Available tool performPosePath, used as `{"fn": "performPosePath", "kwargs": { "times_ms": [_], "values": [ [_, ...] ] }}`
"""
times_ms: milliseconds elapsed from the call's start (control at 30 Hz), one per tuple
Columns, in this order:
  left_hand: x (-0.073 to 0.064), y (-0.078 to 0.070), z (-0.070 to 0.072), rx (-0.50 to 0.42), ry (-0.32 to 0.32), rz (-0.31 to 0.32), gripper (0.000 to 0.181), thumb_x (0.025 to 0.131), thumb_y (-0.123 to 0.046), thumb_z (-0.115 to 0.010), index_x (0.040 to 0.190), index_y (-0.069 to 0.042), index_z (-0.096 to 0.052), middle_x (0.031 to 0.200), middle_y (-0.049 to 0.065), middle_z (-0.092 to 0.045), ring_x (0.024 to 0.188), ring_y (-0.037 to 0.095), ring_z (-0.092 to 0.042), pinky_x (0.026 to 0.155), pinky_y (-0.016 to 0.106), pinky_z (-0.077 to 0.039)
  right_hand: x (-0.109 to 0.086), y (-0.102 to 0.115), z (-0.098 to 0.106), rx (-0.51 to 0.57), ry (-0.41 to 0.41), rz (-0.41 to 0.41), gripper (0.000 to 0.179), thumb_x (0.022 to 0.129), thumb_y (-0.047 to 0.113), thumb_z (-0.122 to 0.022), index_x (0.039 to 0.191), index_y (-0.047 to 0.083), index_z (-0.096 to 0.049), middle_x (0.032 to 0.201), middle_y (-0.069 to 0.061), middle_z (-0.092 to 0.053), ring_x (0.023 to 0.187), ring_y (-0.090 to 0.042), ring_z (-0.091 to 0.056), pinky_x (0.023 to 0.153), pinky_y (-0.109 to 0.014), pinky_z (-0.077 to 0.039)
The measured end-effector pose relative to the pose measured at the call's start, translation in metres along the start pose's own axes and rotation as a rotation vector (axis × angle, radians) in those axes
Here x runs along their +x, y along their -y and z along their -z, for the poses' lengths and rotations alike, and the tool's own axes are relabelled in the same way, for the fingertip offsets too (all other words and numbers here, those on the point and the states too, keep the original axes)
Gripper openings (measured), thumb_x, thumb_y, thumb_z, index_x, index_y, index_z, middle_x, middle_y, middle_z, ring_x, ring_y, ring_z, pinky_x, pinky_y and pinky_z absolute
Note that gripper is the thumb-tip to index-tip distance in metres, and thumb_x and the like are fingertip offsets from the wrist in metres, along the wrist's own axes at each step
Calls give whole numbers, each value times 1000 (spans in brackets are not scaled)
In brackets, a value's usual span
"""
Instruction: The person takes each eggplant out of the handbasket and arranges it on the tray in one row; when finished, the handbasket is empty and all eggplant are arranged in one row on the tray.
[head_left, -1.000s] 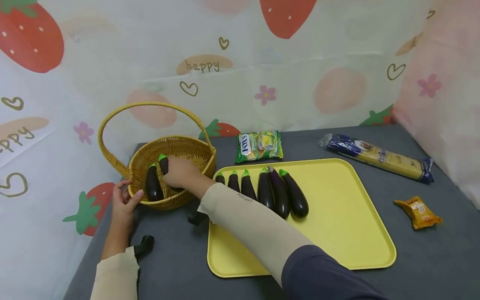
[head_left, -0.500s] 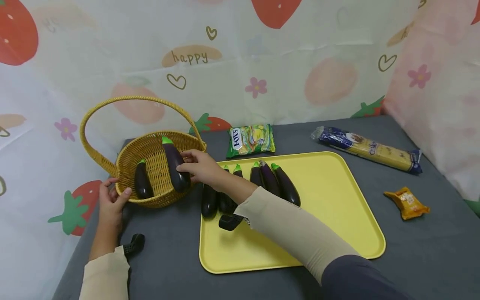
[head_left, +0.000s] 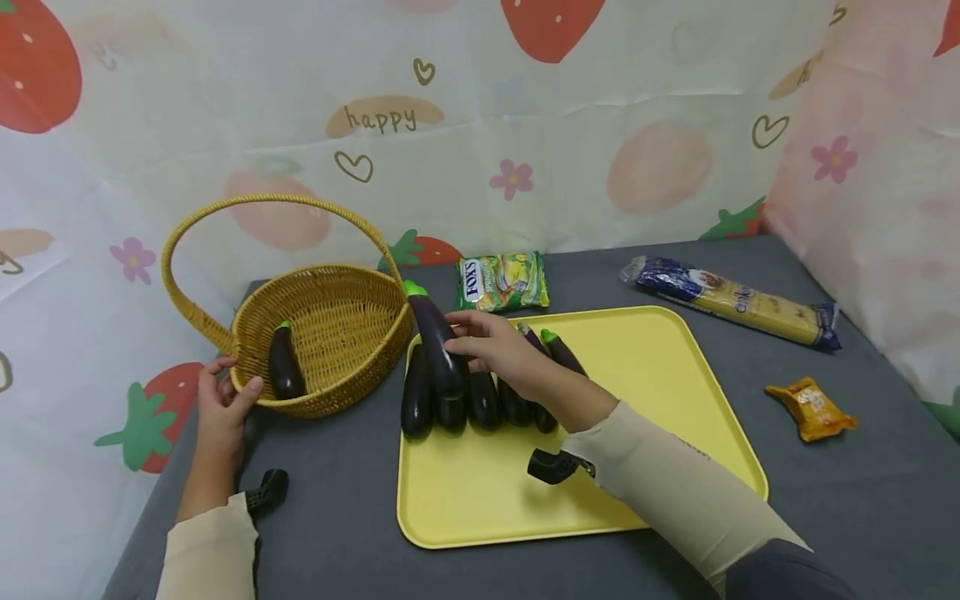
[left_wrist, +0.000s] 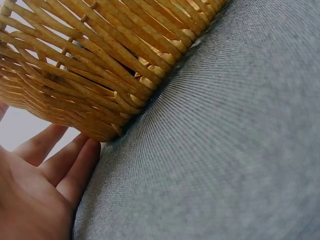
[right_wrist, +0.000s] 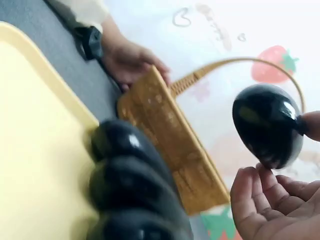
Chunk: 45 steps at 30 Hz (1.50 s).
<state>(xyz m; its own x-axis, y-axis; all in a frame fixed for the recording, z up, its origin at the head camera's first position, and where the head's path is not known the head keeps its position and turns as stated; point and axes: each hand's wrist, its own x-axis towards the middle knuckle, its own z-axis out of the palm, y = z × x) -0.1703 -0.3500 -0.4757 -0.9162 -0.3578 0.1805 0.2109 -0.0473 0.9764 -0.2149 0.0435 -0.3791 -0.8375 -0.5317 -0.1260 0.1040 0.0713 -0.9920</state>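
Note:
An eggplant [head_left: 438, 346] with a green cap is pinched between the thumb and fingers of my right hand [head_left: 498, 350], raised over the left part of the yellow tray [head_left: 600, 517]. Beneath it several eggplants [head_left: 417, 400] lie side by side on the tray, partly covered by the held one and my hand. My left hand [head_left: 223, 404] holds the left rim of the wicker basket [head_left: 360, 333]; in the left wrist view its fingers [left_wrist: 75, 165] touch the basket's outside. Inside the basket one eggplant [head_left: 285, 362] leans at the left.
Behind the tray lies a green candy bag [head_left: 504, 282]. A blue and yellow pasta packet [head_left: 731, 302] is at the back right, and a small orange snack packet [head_left: 812, 410] sits right of the tray. The basket's tall handle [head_left: 277, 198] arches above it.
My right hand has lifted one eggplant out of the basket and carried it right, over the tray. My left hand stays at the basket rim. The head view has shifted slightly.

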Motion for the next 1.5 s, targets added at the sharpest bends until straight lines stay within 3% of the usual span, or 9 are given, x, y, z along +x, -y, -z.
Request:
{"fn": "performPosePath", "kwargs": {
  "times_ms": [200, 433, 767, 967, 1133, 1333, 1500],
  "values": [
    [0, -2, -2, 9, -6, 14, 41, 94, 6, -54, 125, -16, -40, 117, 4, -57, 102, 9, -57, 77, 16, -46, -25, -9, 35, 89, -27, 36, 54, 98, 14, -57, 146, 5, -36, 132, -19, -49, 110, -27, -57, 88, -42, -49],
    [0, -2, -3, -3, -12, 16, 40, 94, 5, -55, 125, -16, -40, 117, 5, -58, 101, 10, -57, 76, 16, -46, -58, -17, 87, 101, -83, 69, 55, 98, 12, -53, 146, -3, -31, 128, -19, -46, 104, -21, -57, 79, -34, -51],
    [-3, -6, -2, -16, -15, 10, 40, 94, 6, -54, 125, -15, -40, 116, 5, -58, 101, 10, -57, 76, 16, -46, -90, -39, 141, 75, -192, 7, 55, 102, 14, -48, 149, -5, -26, 137, -19, -39, 107, -16, -56, 82, -32, -51],
    [-3, -6, -3, 7, -29, 25, 39, 94, 5, -55, 124, -16, -40, 117, 6, -56, 102, 11, -56, 76, 16, -46, -102, -57, 150, 44, -231, -60, 55, 102, 13, -48, 148, -8, -25, 136, -22, -40, 98, -11, -60, 79, -29, -52],
    [-3, -5, -2, 6, -19, 19, 39, 95, 4, -55, 125, -16, -39, 118, 5, -56, 103, 11, -56, 77, 16, -46, -103, -64, 150, -111, -257, -131, 55, 102, 13, -50, 147, -8, -27, 130, -28, -44, 92, -10, -60, 76, -27, -51],
    [-2, -2, -1, 1, -16, 14, 39, 95, 5, -54, 125, -16, -39, 118, 4, -57, 103, 10, -56, 77, 16, -46, -105, -62, 149, -279, -228, -180, 55, 102, 14, -48, 147, -8, -26, 130, -29, -45, 82, -18, -55, 71, -32, -49],
    [-1, -2, -3, 15, -22, 13, 39, 95, 5, -54, 124, -16, -39, 117, 5, -58, 102, 11, -56, 78, 17, -46, -108, -62, 148, -323, -195, -170, 53, 102, 10, -47, 146, -11, -26, 129, -28, -45, 76, -20, -52, 70, -34, -48]
  ]
}}
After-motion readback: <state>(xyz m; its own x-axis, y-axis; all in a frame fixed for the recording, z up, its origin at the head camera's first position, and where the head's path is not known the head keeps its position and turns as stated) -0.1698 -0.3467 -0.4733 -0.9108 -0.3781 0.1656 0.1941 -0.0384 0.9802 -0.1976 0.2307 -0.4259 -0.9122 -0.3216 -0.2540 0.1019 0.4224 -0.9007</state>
